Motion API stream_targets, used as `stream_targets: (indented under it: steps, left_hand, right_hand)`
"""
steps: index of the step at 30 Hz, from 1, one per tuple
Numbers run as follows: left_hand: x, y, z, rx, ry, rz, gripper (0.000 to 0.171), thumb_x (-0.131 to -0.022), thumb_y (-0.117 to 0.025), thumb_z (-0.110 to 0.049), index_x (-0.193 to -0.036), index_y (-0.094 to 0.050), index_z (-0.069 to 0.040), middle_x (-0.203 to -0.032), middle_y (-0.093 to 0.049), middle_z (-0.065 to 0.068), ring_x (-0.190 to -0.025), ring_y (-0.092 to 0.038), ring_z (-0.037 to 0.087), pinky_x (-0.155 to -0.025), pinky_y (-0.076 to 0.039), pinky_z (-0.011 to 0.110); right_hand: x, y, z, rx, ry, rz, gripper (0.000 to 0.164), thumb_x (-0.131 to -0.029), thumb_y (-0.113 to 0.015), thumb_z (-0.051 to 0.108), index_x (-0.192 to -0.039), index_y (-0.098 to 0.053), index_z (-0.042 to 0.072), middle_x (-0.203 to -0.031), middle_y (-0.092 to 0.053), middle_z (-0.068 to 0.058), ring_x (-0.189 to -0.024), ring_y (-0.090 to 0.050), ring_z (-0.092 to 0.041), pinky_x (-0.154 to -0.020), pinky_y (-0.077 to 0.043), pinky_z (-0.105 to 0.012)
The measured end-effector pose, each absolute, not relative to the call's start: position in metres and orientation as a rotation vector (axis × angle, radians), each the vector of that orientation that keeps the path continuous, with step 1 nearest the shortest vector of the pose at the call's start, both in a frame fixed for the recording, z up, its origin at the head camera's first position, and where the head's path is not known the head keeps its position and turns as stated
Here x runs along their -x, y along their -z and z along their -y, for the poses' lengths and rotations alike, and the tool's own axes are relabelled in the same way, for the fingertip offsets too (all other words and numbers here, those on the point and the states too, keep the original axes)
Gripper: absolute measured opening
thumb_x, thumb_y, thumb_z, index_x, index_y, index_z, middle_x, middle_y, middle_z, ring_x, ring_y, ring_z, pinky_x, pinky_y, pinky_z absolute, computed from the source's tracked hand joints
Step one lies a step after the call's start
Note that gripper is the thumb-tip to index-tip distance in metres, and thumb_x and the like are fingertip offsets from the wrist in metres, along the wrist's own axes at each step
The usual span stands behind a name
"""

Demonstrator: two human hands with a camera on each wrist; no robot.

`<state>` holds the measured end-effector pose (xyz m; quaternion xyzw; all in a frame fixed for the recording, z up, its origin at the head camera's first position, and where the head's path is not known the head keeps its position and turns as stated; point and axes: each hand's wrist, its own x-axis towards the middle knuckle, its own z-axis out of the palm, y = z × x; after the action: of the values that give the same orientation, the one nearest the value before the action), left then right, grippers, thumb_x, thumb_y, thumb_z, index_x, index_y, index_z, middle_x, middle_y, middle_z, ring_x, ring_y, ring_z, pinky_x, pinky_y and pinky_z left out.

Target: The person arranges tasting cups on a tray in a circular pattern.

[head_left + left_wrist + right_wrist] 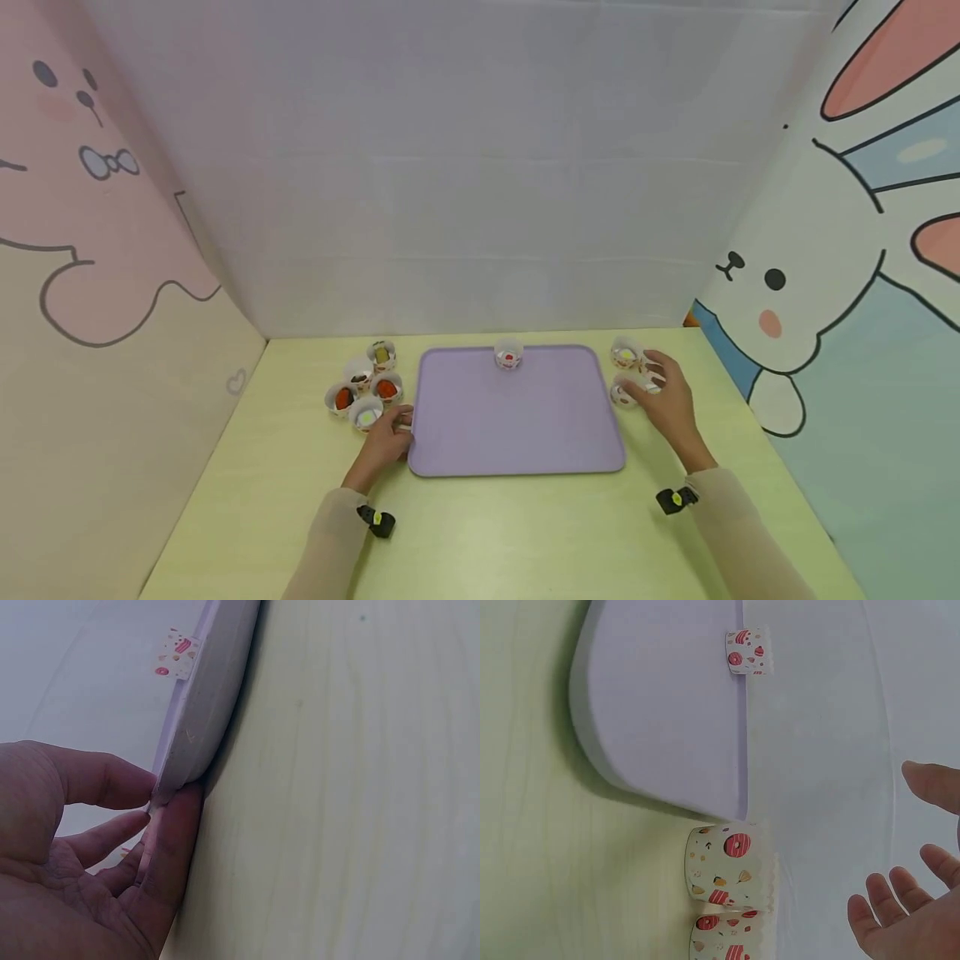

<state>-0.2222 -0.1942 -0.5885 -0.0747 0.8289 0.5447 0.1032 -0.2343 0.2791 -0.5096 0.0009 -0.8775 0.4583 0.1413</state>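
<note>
A purple rectangular tray (pixel 517 425) lies on the table in the head view. My left hand (pixel 387 442) holds its left edge; in the left wrist view the thumb lies at the rim (pixel 176 739) and other fingers reach beneath it. One small paper cup (pixel 508 357) with something red inside stands at the tray's back edge. To the right of the tray, my right hand (pixel 670 404) hovers over a group of paper cups (pixel 625 354), fingers spread and nothing in them. The right wrist view shows that hand (pixel 915 907) apart from the patterned cups (pixel 724 866).
Left of the tray stand several paper cups (pixel 367 414) with red, green and dark contents, close by my left hand. A pale wall (pixel 480 208) rises behind the table (pixel 480 533), and cartoon-printed panels flank both sides.
</note>
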Motion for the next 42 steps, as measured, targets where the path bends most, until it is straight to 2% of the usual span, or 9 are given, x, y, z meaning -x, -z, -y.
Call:
stream_targets:
  steps: [7,14,21,33,42]
  left_hand:
    - [0.222,0.588,0.195,0.206,-1.604,-2.444,0.053,-0.086,-0.056,-0.002,-0.139,-0.05,-0.007,-0.123,-0.057,0.016,-0.093,-0.06,0.021,-0.06,-0.054,0.033]
    - [0.222,0.588,0.195,0.224,-1.603,-2.439,0.054,-0.086,-0.056,-0.002,-0.139,-0.05,-0.007,-0.123,-0.057,0.015,-0.095,-0.06,0.022,-0.061,-0.054,0.033]
    - [0.222,0.586,0.194,0.228,-1.606,-2.439,0.054,-0.086,-0.057,-0.002,-0.139,-0.05,-0.007,-0.123,-0.057,0.016,-0.095,-0.061,0.022,-0.061,-0.054,0.033]
    - [0.221,0.586,0.193,0.227,-1.614,-2.442,0.054,-0.086,-0.056,-0.002,-0.139,-0.05,-0.006,-0.122,-0.057,0.016,-0.09,-0.06,0.02,-0.059,-0.053,0.032]
    - [0.221,0.586,0.193,0.23,-1.617,-2.44,0.055,-0.084,-0.056,-0.002,-0.139,-0.051,-0.007,-0.122,-0.058,0.016,-0.089,-0.06,0.02,-0.058,-0.052,0.032]
  right_hand:
    - [0.23,0.521,-0.29,0.056,-1.347,2.543,0.071,-0.087,-0.075,0.019,-0.145,-0.039,0.0,-0.146,-0.042,-0.024,-0.132,-0.044,-0.043,-0.107,-0.038,-0.055]
    - [0.229,0.529,-0.296,0.131,-1.372,2.575,0.071,-0.087,-0.074,0.023,-0.145,-0.039,0.002,-0.147,-0.04,-0.025,-0.133,-0.041,-0.043,-0.107,-0.037,-0.057]
    - [0.23,0.539,-0.302,0.185,-1.365,2.599,0.072,-0.087,-0.073,0.017,-0.147,-0.037,0.0,-0.149,-0.036,-0.028,-0.135,-0.038,-0.045,-0.11,-0.035,-0.056]
    - [0.231,0.545,-0.307,0.261,-1.295,2.59,0.067,-0.086,-0.073,0.015,-0.143,-0.041,0.0,-0.145,-0.039,-0.029,-0.131,-0.04,-0.046,-0.108,-0.035,-0.057]
    - [0.236,0.554,-0.318,0.335,-1.248,2.595,0.071,-0.086,-0.075,0.019,-0.144,-0.039,-0.001,-0.147,-0.036,-0.03,-0.135,-0.035,-0.046,-0.107,-0.033,-0.06]
